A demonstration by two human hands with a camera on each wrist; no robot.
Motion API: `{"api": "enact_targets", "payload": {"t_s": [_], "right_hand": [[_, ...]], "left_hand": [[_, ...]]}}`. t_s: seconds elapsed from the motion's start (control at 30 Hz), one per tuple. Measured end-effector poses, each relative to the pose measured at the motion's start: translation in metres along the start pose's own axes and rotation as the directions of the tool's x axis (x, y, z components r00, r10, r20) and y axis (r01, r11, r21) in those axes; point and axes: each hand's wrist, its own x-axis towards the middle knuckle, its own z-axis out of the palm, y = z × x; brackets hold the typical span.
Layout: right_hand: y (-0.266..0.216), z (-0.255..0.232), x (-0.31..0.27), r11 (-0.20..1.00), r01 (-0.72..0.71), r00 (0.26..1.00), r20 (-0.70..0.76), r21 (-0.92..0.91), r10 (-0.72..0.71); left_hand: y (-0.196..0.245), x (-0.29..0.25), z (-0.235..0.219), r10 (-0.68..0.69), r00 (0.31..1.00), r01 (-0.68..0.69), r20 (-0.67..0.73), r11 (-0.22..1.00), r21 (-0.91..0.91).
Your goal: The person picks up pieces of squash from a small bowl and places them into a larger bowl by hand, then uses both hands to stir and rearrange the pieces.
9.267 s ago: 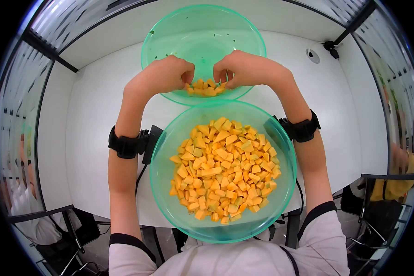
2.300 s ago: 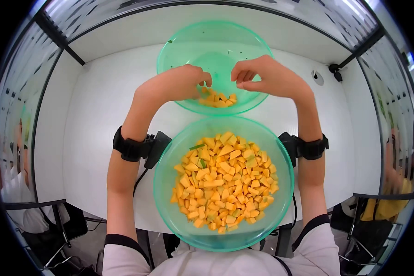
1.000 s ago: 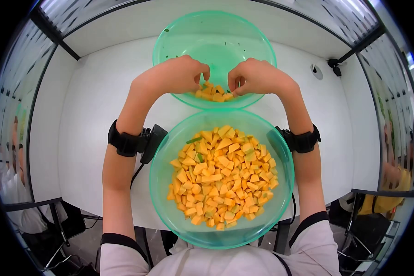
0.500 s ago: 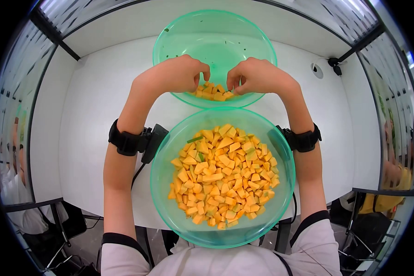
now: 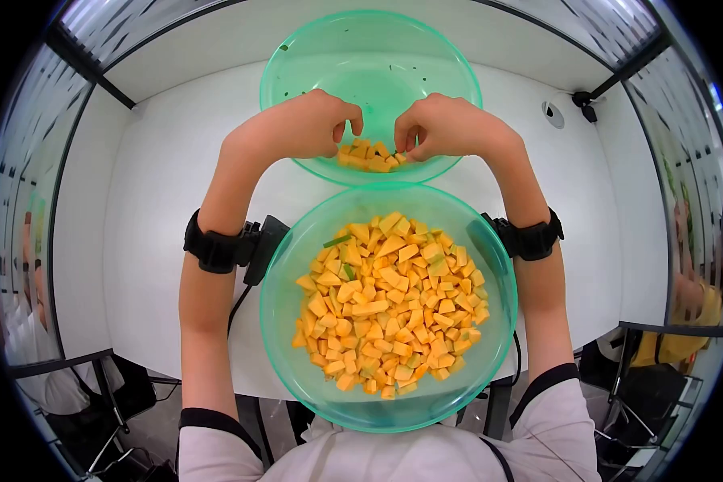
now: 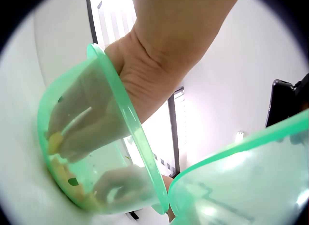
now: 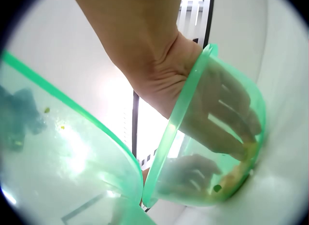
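Note:
Inside the far green bowl (image 5: pixel 369 80), both hands are lowered to a small group of orange chunks (image 5: pixel 369 157) at its near side. The left hand (image 5: pixel 309 124) has bent fingers, and in the left wrist view it pinches an orange chunk (image 6: pixel 55 143) seen through the bowl wall. To its right, the right hand (image 5: pixel 454 127) curls thumb and fingers round an orange chunk (image 7: pixel 250 148) in the right wrist view. A dark green bit (image 7: pixel 217 188) lies by the chunks. The near green bowl (image 5: pixel 285 345) holds many orange chunks (image 5: pixel 390 305) and green strips (image 5: pixel 337 241).
The bowls stand close together on a white table (image 5: pixel 165 241), the near one at its front edge. White panels surround the table on the back and sides. A round table hole (image 5: pixel 553 115) and a black fixture (image 5: pixel 585 104) are at the back right.
Green strips now lie in the near bowl, unlike in the oldest frame. Since 2.3 s ago the right hand has lowered to the far bowl's chunks. In the last second both hands have barely moved.

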Motion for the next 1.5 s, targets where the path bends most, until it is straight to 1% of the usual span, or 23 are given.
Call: {"api": "enact_targets", "payload": {"t_s": [0.13,0.27,0.4,0.5,0.7,0.8,0.9,1.0,1.1,1.23,1.27,1.37,1.47,1.5], "right_hand": [[0.001,0.000,-0.001,1.000,0.014,1.000,-0.019,0.023,-0.013],[0.008,0.003,0.001,0.995,0.079,0.996,-0.055,0.062,-0.076],[0.010,0.002,0.002,0.991,0.105,0.992,-0.074,0.089,-0.098],[0.011,0.000,0.002,0.988,0.123,0.989,-0.090,0.095,-0.115],[0.010,-0.003,-0.003,0.978,0.157,0.981,-0.133,0.136,-0.139],[0.011,-0.002,-0.003,0.975,0.181,0.974,-0.158,0.129,-0.160],[0.009,-0.004,-0.004,0.981,0.168,0.976,-0.156,0.095,-0.152],[0.008,-0.005,-0.005,0.985,0.150,0.978,-0.161,0.086,-0.135],[0.006,-0.007,-0.007,0.983,0.158,0.978,-0.149,0.093,-0.143],[0.007,-0.007,-0.007,0.981,0.154,0.982,-0.126,0.118,-0.139],[0.006,-0.008,-0.008,0.986,0.136,0.986,-0.111,0.101,-0.124],[0.009,-0.008,-0.006,0.986,0.133,0.987,-0.099,0.100,-0.123],[0.008,-0.008,-0.006,0.987,0.129,0.989,-0.089,0.101,-0.120],[0.008,-0.008,-0.006,0.984,0.145,0.986,-0.098,0.107,-0.134]], "left_hand": [[0.003,-0.001,-0.002,-0.003,1.000,0.003,-0.021,1.000,-0.002],[0.002,-0.002,-0.003,0.031,0.996,-0.033,-0.078,0.999,-0.017],[0.003,-0.001,-0.003,0.028,0.994,-0.028,-0.107,1.000,-0.004],[0.001,0.000,-0.003,0.059,0.989,-0.061,-0.135,0.998,-0.012],[0.001,-0.002,-0.006,0.040,0.992,-0.043,-0.116,0.999,-0.023],[0.002,-0.003,-0.007,0.039,0.994,-0.041,-0.107,0.999,-0.015],[0.003,-0.004,-0.009,0.014,0.996,-0.015,-0.091,1.000,-0.012],[-0.001,-0.003,-0.008,0.065,0.993,-0.067,-0.098,0.998,-0.019],[0.001,-0.005,-0.011,0.027,0.998,-0.027,-0.054,1.000,-0.004],[0.004,-0.007,-0.012,-0.022,0.999,0.022,-0.041,1.000,0.000],[0.004,-0.007,-0.013,-0.027,0.999,0.027,-0.039,1.000,0.010],[0.005,-0.010,-0.015,-0.001,0.999,0.001,-0.047,1.000,-0.006],[0.006,-0.009,-0.015,-0.023,0.998,0.022,-0.061,1.000,-0.010],[0.004,-0.009,-0.015,0.005,0.997,-0.008,-0.083,1.000,-0.030]]}}
